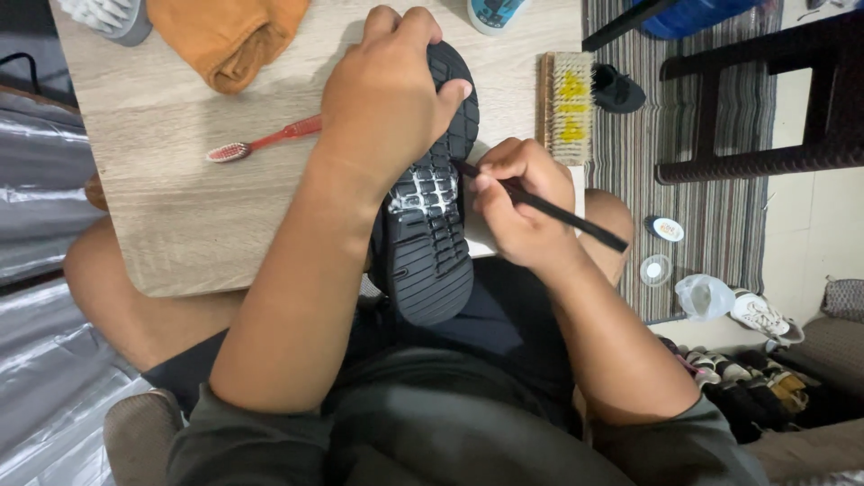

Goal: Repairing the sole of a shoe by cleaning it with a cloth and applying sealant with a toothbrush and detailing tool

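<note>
While left hand (382,94) grips shoe (432,243), right hand (517,202) with perhaps a brush (549,209).

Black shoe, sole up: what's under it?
Under the shoe lie the wooden board's near edge and the person's lap. The left hand covers its toe; the upper faces down, hidden.

light wood table (171,225), striped rug (711,216), dark chair (765,108) on rt
</note>
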